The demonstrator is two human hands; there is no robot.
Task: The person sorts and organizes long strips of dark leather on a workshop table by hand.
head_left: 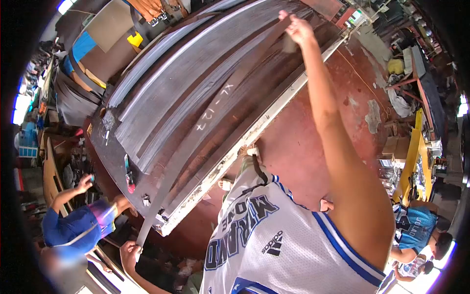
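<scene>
A long dark brown leather-like strip (215,109), chalked "XL - 127", stretches diagonally above the table in the head view. My right hand (298,32) reaches out at the top with its fingers closed on the strip's far part, and a short end hangs below the palm. At the lower left, my left hand (130,255) pinches the other end, past the table's near corner. Beneath the strip lie several long dark sheets and strips (166,93) with pale grey streaks, spread along the worktable (196,200).
On the tabletop sit a red-handled tool (129,175) and a dark clump (108,120). A person in blue (73,225) stands at the left end; another in a teal jersey (416,225) is at right. A yellow frame (411,157) stands across the red floor (293,147).
</scene>
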